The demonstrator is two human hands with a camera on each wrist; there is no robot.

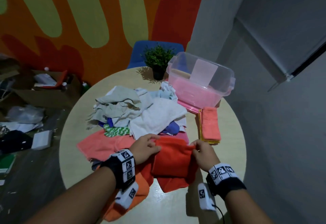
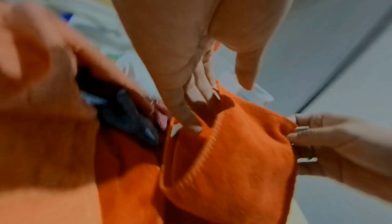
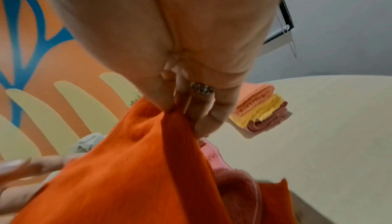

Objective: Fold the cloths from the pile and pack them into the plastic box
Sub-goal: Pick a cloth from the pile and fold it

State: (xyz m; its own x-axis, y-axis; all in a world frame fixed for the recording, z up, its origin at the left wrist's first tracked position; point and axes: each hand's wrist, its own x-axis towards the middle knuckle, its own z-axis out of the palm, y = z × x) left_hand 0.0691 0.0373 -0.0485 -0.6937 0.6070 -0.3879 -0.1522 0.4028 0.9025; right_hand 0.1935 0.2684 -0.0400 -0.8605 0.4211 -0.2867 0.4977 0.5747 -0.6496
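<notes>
A red-orange cloth [image 1: 173, 160] lies partly folded at the table's near edge. My left hand [image 1: 156, 143] holds its upper left corner; in the left wrist view the fingers [image 2: 191, 122] straddle the stitched edge of the cloth [image 2: 233, 160]. My right hand [image 1: 194, 148] pinches the upper right corner, which the right wrist view shows bunched between thumb and fingers [image 3: 180, 110]. The pile of unfolded cloths [image 1: 141, 114] sits just beyond my hands. The clear plastic box [image 1: 227, 75], pink inside, stands at the far right.
A folded stack [image 1: 210, 125], salmon on yellow, lies right of the pile. A salmon cloth [image 1: 105, 144] is spread at the left, and an orange one [image 1: 134, 197] hangs over the near edge. A potted plant [image 1: 158, 61] and blue chair [image 1: 141, 50] stand behind. Clutter covers the floor at left.
</notes>
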